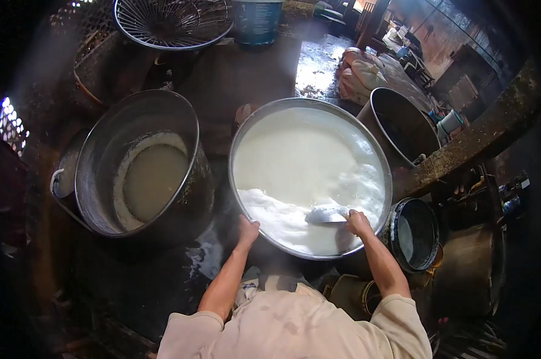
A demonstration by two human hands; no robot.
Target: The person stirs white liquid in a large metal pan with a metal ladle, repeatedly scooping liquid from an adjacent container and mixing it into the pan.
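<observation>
In front of me stands a large round metal vat (pixel 233 157), nearly full of creamy white liquid (pixel 294 149). White foam (pixel 264 209) gathers along its near and right sides. My left hand (pixel 247 230) grips the vat's near-left rim, thumb toward the inside; its other fingers are mostly hidden. Closed around the end of a shallow metal scoop (pixel 325 215), my right hand (pixel 358 223) is just inside the near-right rim. The scoop lies at the liquid's surface among the foam, and its underside is hidden.
A deep metal pot (pixel 189 119) with some cloudy liquid stands left. Right are another metal vat (pixel 375 110) and a dark bucket (pixel 432 224) beneath a slanting beam (pixel 480 146). A wire basket (pixel 174 45), a blue-green bucket (pixel 257 24) and sacks (pixel 361 75) are farther back.
</observation>
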